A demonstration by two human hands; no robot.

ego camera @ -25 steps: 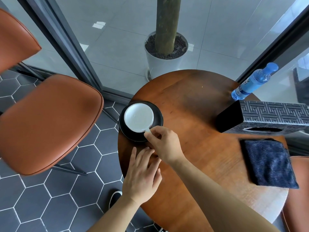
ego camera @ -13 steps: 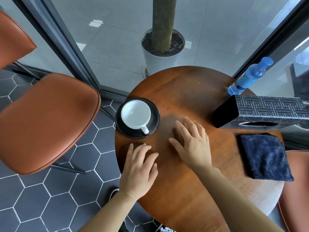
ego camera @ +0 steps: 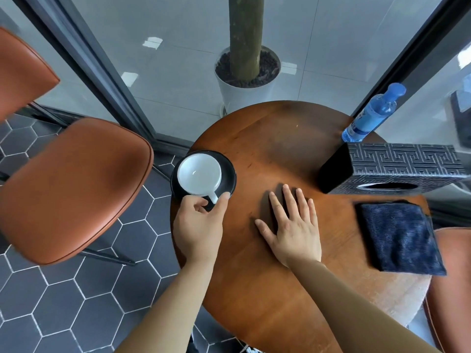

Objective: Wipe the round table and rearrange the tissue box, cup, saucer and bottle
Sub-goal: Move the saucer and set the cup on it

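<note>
A white cup (ego camera: 199,174) stands on a black saucer (ego camera: 227,171) at the left edge of the round wooden table (ego camera: 275,138). My left hand (ego camera: 198,225) grips the saucer's near rim, thumb and fingers on either side of the cup's handle. My right hand (ego camera: 293,222) lies flat on the tabletop with fingers spread, holding nothing. A patterned grey tissue box (ego camera: 397,166) sits at the right, and a blue water bottle (ego camera: 372,113) stands behind it. A dark blue cloth (ego camera: 397,235) lies folded near the right edge.
An orange chair (ego camera: 68,189) stands left of the table, another orange seat (ego camera: 453,284) at the right edge. A potted tree (ego camera: 246,75) is behind glass beyond the table. Dark window frames run on both sides. The floor has grey hexagon tiles.
My right hand let go of the cup's handle and moved right to rest flat on the table. My left hand moved up from the tabletop and took hold of the saucer's rim.
</note>
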